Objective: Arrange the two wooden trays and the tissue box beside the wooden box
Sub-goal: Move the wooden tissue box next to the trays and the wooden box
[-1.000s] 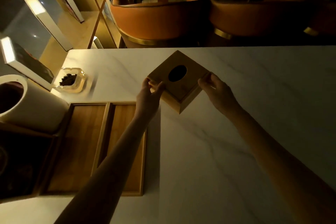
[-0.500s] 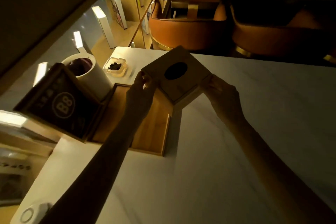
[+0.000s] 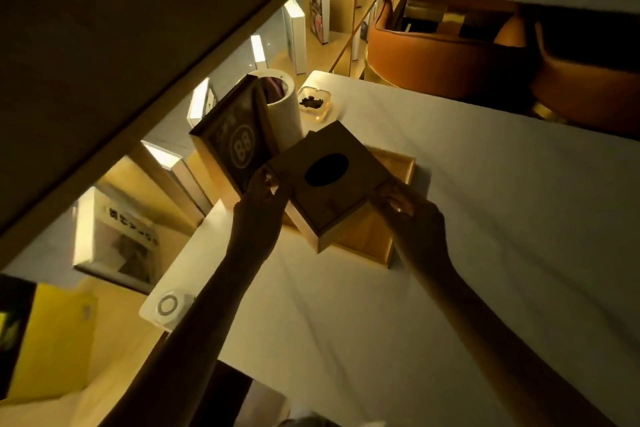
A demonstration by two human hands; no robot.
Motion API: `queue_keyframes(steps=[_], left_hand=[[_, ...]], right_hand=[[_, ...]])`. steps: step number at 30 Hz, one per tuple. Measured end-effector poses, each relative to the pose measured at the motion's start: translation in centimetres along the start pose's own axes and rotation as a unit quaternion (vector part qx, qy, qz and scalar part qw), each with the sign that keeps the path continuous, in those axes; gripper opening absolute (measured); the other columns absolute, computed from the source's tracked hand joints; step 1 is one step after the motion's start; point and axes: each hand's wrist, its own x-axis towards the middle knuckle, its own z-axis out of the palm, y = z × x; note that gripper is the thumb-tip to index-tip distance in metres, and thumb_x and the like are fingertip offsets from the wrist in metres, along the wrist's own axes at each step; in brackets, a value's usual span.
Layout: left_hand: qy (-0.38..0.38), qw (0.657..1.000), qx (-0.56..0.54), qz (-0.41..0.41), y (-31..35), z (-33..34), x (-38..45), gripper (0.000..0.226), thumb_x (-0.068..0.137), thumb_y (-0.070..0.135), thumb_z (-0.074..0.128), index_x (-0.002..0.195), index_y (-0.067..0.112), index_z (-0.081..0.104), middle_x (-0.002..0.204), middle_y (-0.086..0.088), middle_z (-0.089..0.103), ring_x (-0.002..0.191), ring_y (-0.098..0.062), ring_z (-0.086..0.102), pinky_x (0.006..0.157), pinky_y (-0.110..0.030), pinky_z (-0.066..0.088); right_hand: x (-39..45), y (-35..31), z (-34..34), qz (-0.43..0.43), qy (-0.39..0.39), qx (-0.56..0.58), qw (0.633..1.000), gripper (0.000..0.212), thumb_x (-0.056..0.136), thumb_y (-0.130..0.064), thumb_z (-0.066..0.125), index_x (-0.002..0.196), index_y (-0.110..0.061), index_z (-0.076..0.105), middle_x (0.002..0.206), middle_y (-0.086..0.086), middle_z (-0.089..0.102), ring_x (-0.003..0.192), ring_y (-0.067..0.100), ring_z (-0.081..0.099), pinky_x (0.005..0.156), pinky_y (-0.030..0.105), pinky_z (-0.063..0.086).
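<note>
The wooden tissue box (image 3: 346, 198), square with a dark oval hole on top, is held above the wooden trays (image 3: 398, 170). My left hand (image 3: 259, 198) grips its left corner and my right hand (image 3: 408, 211) grips its right corner. The trays lie on the white marble table (image 3: 485, 218); the box and my hands hide most of them, so only the right tray's rim and floor show. The dark wooden box (image 3: 235, 146) marked "88" stands just left of the trays, touching the tissue box's left corner or very near it.
A white cylinder (image 3: 280, 114) stands behind the wooden box, and a glass ashtray (image 3: 313, 104) sits at the table's far left corner. A round white device (image 3: 169, 305) lies at the near left edge. Bookshelves run along the left; orange chairs (image 3: 450, 55) stand beyond the table.
Both hands have carried the tissue box left, from over the bare table to above the trays beside the wooden box. The camera has swung left.
</note>
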Motion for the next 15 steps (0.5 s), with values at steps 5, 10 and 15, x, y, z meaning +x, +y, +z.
queue_keyframes(steps=[5,10,15], left_hand=[[0.021,0.999,0.045,-0.018,-4.5,-4.3,-1.1,0.042,0.088,0.024,0.05,0.127,0.012,0.041,0.125,-0.012,0.058,0.106,-0.025,0.059,0.079,-0.034,0.051],[-0.001,0.997,-0.001,-0.076,-8.0,-7.0,-1.8,0.041,0.091,0.022,0.045,0.129,0.013,0.038,0.132,-0.011,0.053,0.113,-0.026,0.054,0.093,-0.043,0.047],[-0.015,0.993,-0.027,-0.116,-11.1,-9.1,-1.3,0.04,0.092,0.026,0.04,0.13,0.014,0.033,0.134,-0.011,0.048,0.121,-0.029,0.045,0.1,-0.047,0.04]], right_hand=[[-2.8,-0.3,5.1,0.051,-0.046,-0.031,0.997,0.037,0.082,-0.031,0.061,0.111,-0.009,0.059,0.097,0.007,0.068,0.088,0.018,0.063,0.075,0.028,0.055],[-5.7,0.0,9.7,0.065,-0.038,-0.035,0.997,0.05,0.076,-0.042,0.058,0.108,-0.004,0.06,0.103,0.014,0.069,0.095,0.024,0.065,0.083,0.045,0.056],[-7.1,1.1,13.7,0.114,-0.099,-0.035,0.988,0.051,0.081,-0.041,0.057,0.12,-0.01,0.052,0.117,0.01,0.065,0.107,0.021,0.061,0.088,0.043,0.054]])
